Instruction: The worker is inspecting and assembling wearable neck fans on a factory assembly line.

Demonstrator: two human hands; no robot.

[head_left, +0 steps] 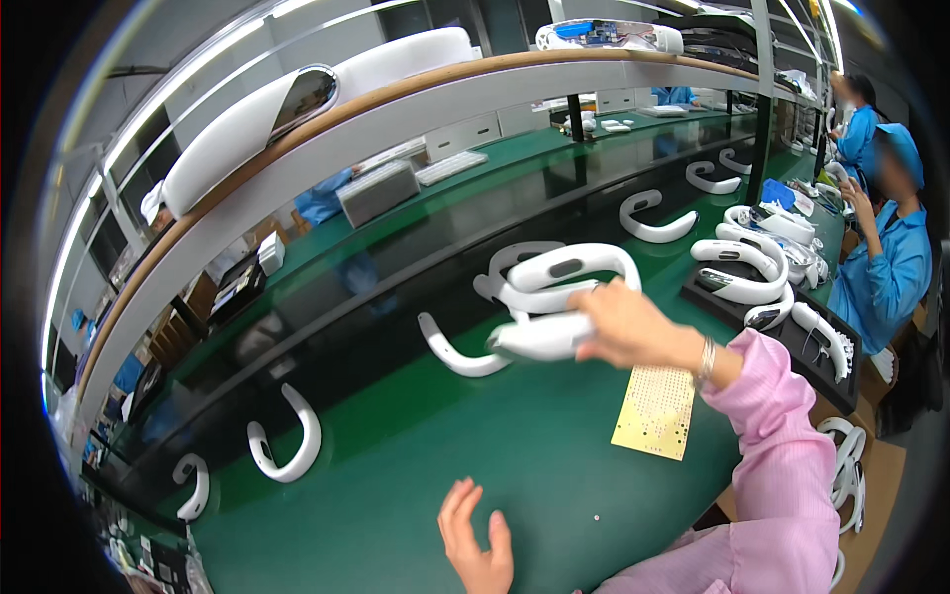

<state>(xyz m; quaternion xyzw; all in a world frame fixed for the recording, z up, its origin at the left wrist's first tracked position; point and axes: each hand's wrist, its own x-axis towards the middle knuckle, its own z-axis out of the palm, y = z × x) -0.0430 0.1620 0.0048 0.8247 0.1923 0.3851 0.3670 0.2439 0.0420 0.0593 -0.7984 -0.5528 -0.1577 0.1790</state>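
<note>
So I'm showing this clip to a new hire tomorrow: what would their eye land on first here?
Probably the right hand in a pink sleeve, lifting a white U-shaped neckband device above the green bench mat at centre. Next, the row of similar white neckbands curving along the dark conveyor strip behind it. The left hand hovers open and empty at the lower edge, and a pale perforated board lies under the right wrist.

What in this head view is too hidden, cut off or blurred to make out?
- Right hand: motion-blurred, its grip on the white curved plastic band is unclear.
- Left hand: wrist cut by the lower edge.
- Yellow perforated card: holes too small to tell apart.
- Black tray: mostly covered by white bands.
</note>
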